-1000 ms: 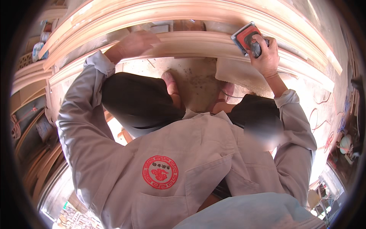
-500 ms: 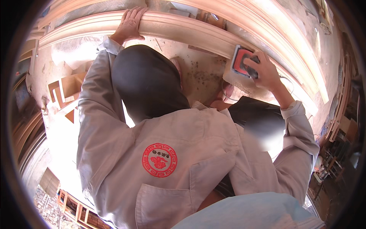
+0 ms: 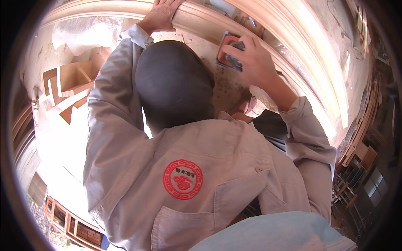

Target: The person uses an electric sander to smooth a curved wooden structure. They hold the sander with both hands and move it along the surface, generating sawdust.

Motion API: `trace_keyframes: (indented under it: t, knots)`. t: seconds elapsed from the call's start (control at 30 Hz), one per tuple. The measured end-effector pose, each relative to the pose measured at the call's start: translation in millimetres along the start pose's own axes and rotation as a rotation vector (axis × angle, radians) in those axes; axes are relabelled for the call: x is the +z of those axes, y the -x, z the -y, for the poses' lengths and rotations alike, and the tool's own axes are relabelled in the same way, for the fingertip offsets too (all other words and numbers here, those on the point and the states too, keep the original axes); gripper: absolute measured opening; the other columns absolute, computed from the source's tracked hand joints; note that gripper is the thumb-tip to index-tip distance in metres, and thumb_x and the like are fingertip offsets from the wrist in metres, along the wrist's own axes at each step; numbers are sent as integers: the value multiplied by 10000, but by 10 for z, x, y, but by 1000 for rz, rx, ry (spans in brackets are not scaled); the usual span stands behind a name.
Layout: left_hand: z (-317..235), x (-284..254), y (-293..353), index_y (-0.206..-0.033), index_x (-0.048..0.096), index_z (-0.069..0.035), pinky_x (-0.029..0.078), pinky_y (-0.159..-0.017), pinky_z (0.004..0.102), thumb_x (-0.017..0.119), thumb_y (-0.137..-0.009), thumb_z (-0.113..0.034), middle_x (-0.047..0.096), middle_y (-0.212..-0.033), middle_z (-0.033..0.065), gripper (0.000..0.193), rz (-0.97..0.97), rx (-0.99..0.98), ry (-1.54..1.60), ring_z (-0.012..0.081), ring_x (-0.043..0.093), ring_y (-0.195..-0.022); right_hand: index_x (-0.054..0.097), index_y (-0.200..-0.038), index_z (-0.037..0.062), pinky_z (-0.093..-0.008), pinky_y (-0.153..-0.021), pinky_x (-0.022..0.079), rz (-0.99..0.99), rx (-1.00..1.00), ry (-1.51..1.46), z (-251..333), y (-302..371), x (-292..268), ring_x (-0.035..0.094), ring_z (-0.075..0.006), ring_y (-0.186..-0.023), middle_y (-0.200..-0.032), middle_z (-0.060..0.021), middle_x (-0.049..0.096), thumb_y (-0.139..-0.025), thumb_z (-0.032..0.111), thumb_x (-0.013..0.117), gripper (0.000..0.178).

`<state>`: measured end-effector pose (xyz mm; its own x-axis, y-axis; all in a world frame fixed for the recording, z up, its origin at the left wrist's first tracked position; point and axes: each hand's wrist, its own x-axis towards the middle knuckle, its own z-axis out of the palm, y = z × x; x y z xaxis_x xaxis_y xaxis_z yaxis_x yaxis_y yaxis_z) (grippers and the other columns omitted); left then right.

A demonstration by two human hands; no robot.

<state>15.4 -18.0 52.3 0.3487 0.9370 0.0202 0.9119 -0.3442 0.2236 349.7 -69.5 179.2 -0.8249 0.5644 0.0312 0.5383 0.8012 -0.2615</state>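
Observation:
A long, pale wooden moulding (image 3: 199,21) with grooved edges runs across the top of the view. My left hand (image 3: 162,16) lies on it with the fingers stretched out, the fingertips cut off by the upper edge. Farther right, my right hand (image 3: 259,60) is wrapped round a red and black palm sander (image 3: 227,42). The sander is at the near edge of the moulding; whether its pad touches the wood I cannot tell. My fingers hide part of its body.
More long pale mouldings (image 3: 312,54) curve down the right side. Brown box-like pieces (image 3: 74,75) and clear plastic wrap (image 3: 86,35) lie at the left. My dark-covered knee (image 3: 176,81) rises between my arms. Stacked boards (image 3: 356,138) line the far right.
My right hand has moved left along the moulding with the sander. The left hand appears higher and farther right in the picture, still on the wood; the whole view has shifted.

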Motion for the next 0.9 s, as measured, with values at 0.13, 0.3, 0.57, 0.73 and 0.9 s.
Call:
trace_keyframes:
  t: [0.13,0.3,0.57,0.73,0.9]
  knots:
    - [100,50,-7,-1518,335,-68,183,-1228,563,955,-453,-365,407,-1478,231,1267,40,-39,11,462,331,-1408,670,-1209,248,-422,-756,558,22,8,10,228,-444,48,585,-361,-1075,-1149,-111,545,-673,49,756,577]
    - [87,134,9,-1506,367,-152,197,-1236,515,929,-563,-272,451,-1474,137,1103,-92,4,-43,368,370,-1417,644,-1276,281,-455,-857,555,101,80,28,197,-544,25,566,-393,-1173,-1274,-139,503,-686,56,790,648]
    - [59,18,27,-1553,300,-203,156,-1264,507,964,-485,-220,402,-1528,119,1257,-7,-31,-36,348,313,-1471,581,-1189,268,-489,-826,550,92,256,-33,-334,683,-294,596,-397,-1070,-1161,-112,501,-667,110,846,607]
    - [57,-14,47,-1539,312,-139,212,-1232,516,967,-490,-251,415,-1492,161,1242,-34,15,-68,384,344,-1430,603,-1200,233,-472,-792,538,137,406,15,-825,1655,-436,601,-367,-1035,-1089,-107,518,-650,76,841,619]
    - [9,-38,-30,-1473,399,-10,308,-1171,486,962,-454,-283,467,-1417,203,1196,35,60,-135,411,401,-1346,626,-1247,188,-468,-776,540,118,587,9,-1041,2458,-657,617,-362,-987,-1035,-108,547,-571,-23,833,738]
